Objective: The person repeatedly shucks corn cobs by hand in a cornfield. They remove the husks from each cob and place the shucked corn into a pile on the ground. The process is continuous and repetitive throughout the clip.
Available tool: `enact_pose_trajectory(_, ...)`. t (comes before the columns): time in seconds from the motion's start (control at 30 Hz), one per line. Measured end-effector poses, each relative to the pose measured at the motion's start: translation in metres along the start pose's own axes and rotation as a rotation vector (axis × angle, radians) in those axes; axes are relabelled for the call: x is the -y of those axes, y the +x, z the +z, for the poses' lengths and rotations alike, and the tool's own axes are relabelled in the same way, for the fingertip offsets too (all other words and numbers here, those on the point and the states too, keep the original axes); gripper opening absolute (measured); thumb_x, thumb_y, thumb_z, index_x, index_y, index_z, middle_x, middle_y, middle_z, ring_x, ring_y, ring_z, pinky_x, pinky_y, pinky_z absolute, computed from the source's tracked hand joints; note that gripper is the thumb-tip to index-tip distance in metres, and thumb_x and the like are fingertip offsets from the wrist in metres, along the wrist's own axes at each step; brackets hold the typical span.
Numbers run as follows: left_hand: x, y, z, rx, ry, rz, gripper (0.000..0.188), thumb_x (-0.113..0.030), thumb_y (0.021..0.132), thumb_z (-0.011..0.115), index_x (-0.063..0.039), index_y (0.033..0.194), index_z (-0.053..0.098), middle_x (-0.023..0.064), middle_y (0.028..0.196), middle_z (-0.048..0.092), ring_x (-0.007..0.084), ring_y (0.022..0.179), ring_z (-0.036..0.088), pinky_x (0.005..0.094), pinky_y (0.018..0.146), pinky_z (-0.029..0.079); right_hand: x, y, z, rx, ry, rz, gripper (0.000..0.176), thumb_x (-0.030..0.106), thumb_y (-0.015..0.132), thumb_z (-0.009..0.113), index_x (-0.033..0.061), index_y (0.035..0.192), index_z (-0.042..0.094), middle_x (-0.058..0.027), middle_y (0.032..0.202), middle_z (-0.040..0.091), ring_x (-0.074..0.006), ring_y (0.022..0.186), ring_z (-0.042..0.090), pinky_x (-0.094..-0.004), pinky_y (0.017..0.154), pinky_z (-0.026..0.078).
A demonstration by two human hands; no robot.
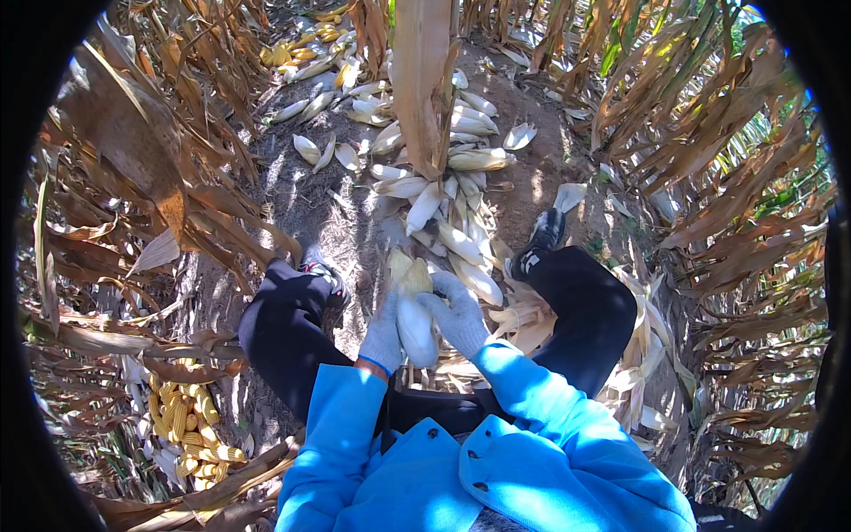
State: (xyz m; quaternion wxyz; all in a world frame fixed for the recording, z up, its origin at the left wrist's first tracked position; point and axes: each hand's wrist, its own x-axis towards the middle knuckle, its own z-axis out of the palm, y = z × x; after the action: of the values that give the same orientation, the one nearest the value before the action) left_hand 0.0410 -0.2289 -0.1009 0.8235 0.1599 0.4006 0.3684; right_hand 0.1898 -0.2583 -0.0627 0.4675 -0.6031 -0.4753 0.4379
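Observation:
Between my two gloved hands, just in front of my lap, is a corn ear in its pale husk [417,326], its stem end pointing away from me. My left hand [383,332], in a light knitted glove, grips its left side. My right hand [459,312], gloved the same way, touches the upper right side of the ear with thumb and fingers curled. Beyond my hands lies a long heap of unhusked corn ears [465,243] on the soil, the nearest ones close to my right fingers.
Husked yellow cobs [189,425] lie in a pile at lower left, and more yellow cobs [292,54] lie far ahead. Dry corn stalks [738,253] line both sides. A dry leaf [422,80] hangs over the heap. Loose husks [638,359] lie by my right leg.

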Motion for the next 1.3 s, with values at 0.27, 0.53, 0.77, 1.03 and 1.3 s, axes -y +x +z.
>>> enact_pose_trajectory(0.27, 0.006, 0.009, -0.015, 0.06, -0.16, -0.032, 0.05, -0.044, 0.099, 0.054, -0.005, 0.13, 0.054, 0.0134, 0.116, 0.063, 0.0261, 0.102, 0.065, 0.0388, 0.088, 0.055, 0.012, -0.005, -0.015, 0.288, -0.283, -0.435, 0.022, 0.012, 0.086, 0.07, 0.0036, 0.105, 0.067, -0.015, 0.102, 0.065, -0.0337, 0.096, 0.063, -0.0388, 0.086, 0.051)
enact_pose_trajectory(0.53, -0.028, 0.033, -0.037, -0.302, -0.274, 0.125, 0.057, -0.059, 0.093, 0.057, -0.01, 0.124, 0.056, 0.0112, 0.103, 0.064, 0.0288, 0.089, 0.064, 0.0427, 0.078, 0.056, 0.021, -0.048, -0.043, 0.932, -0.822, -0.343, 0.018, 0.021, 0.085, 0.069, 0.0091, 0.099, 0.068, -0.0123, 0.09, 0.067, -0.0345, 0.091, 0.064, -0.0465, 0.08, 0.05)
enact_pose_trajectory(0.77, -0.016, 0.029, -0.02, -0.392, -0.001, 0.312, 0.06, -0.051, 0.098, 0.057, -0.008, 0.14, 0.05, 0.0096, 0.123, 0.061, 0.024, 0.106, 0.061, 0.0372, 0.089, 0.053, -0.001, -0.032, -0.043, 0.678, -0.405, 0.138, 0.043, 0.032, 0.09, 0.068, 0.0071, 0.125, 0.061, -0.016, 0.108, 0.069, -0.0274, 0.105, 0.067, -0.0367, 0.091, 0.051)
enact_pose_trajectory(1.03, 0.01, 0.022, -0.01, -0.205, 0.041, 0.209, 0.045, -0.037, 0.099, 0.056, -0.005, 0.131, 0.058, 0.0129, 0.117, 0.064, 0.0221, 0.098, 0.066, 0.035, 0.083, 0.056, -0.037, 0.006, 0.001, 0.389, -0.177, 0.307, 0.074, 0.032, 0.088, 0.072, -0.0014, 0.144, 0.038, -0.0187, 0.135, 0.056, -0.0261, 0.122, 0.056, -0.0372, 0.103, 0.045)
enact_pose_trajectory(1.3, 0.02, 0.029, -0.023, -0.375, 0.099, 0.127, 0.02, -0.016, 0.098, 0.055, -0.001, 0.107, 0.065, 0.009, 0.091, 0.068, 0.0206, 0.077, 0.067, 0.034, 0.069, 0.056, -0.073, -0.005, 0.016, 0.215, 0.38, 0.51, 0.048, 0.024, 0.094, 0.063, -0.0036, 0.131, 0.051, -0.0155, 0.119, 0.063, -0.0229, 0.107, 0.062, -0.037, 0.094, 0.051)
